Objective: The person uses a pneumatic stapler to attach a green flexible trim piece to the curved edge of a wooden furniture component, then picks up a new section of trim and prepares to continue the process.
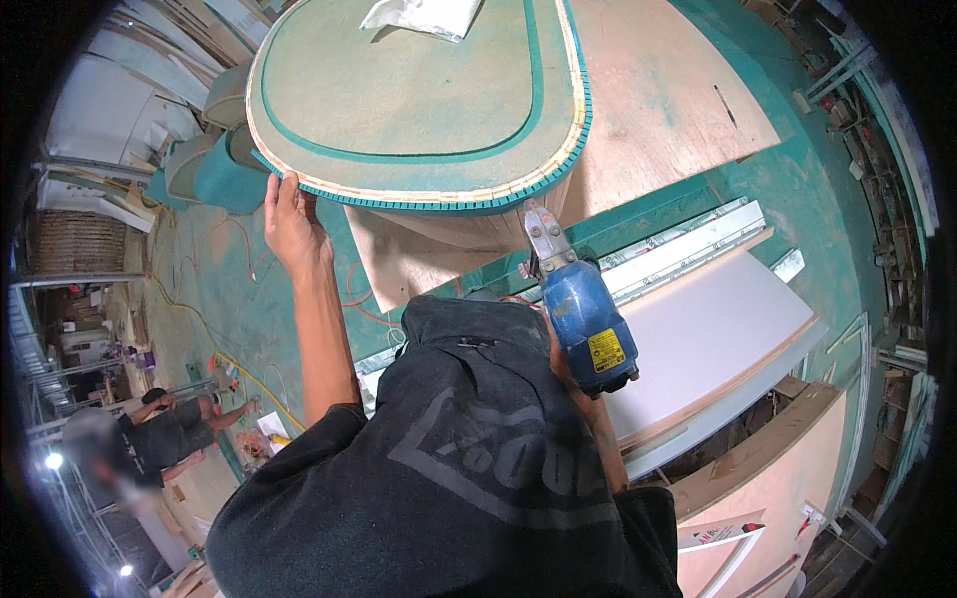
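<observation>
A large rounded panel point(399, 105) with a pale rim lies before me, and a teal slotted edging strip point(439, 207) runs round its near and right edge. My left hand point(293, 227) is closed on the strip near its left end, fingertips at the panel's edge. In my right hand point(559, 365) is a blue nail gun point(586, 321), whose body hides most of the fingers. The gun's metal nose points up at the underside of the strip at the panel's near right; whether it touches cannot be made out. A crumpled white sheet point(427, 14) rests on top of the panel.
A plywood sheet point(668, 90) extends beneath the panel. To the right lie a white curved board point(713, 324) and long wrapped strips point(688, 244). Teal curved pieces point(224, 169) stand at the left. Hoses point(204, 324) cross the floor. Another person point(164, 429) sits at the far left.
</observation>
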`<state>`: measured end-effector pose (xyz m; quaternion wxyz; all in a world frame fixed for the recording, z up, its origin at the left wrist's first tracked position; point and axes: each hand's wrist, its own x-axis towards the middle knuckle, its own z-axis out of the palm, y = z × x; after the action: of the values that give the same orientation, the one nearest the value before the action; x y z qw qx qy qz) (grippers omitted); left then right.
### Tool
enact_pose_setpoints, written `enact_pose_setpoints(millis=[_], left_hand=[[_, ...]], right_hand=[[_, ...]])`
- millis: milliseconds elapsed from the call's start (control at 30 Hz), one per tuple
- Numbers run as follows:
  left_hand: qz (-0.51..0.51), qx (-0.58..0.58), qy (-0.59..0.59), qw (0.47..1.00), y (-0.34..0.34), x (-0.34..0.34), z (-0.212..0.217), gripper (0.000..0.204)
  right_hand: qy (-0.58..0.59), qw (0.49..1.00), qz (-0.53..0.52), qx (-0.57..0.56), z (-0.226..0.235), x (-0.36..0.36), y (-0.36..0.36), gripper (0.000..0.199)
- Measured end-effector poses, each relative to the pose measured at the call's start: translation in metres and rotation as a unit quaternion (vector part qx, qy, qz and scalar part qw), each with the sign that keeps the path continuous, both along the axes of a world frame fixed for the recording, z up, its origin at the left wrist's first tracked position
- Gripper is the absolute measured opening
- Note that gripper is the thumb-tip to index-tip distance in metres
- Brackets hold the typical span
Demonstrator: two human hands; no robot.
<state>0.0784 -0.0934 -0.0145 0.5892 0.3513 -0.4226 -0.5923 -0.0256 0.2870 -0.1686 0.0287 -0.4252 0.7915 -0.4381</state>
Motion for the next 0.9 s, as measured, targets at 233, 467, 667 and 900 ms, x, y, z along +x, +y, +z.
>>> enact_pose_setpoints(millis=[233, 467, 667, 900], left_hand=[[0.007, 0.011, 0.019, 1.0, 0.005, -0.006, 0.007, 0.066], [-0.004, 0.01, 0.007, 1.0, 0.001, -0.012, 0.003, 0.069], [0.007, 0.008, -0.004, 1.0, 0.005, -0.004, 0.01, 0.07], [0.012, 0.009, -0.009, 1.0, 0.006, -0.007, 0.012, 0.066]], right_hand=[[-0.02, 1.0, 0.009, 0.0, -0.006, -0.003, -0.001, 0.026], [-0.029, 1.0, -0.003, -0.005, -0.011, 0.003, 0.002, 0.026], [0.007, 1.0, 0.009, -0.017, -0.008, 0.005, -0.002, 0.027], [-0.072, 0.987, 0.042, 0.138, -0.037, 0.019, 0.009, 0.045]])
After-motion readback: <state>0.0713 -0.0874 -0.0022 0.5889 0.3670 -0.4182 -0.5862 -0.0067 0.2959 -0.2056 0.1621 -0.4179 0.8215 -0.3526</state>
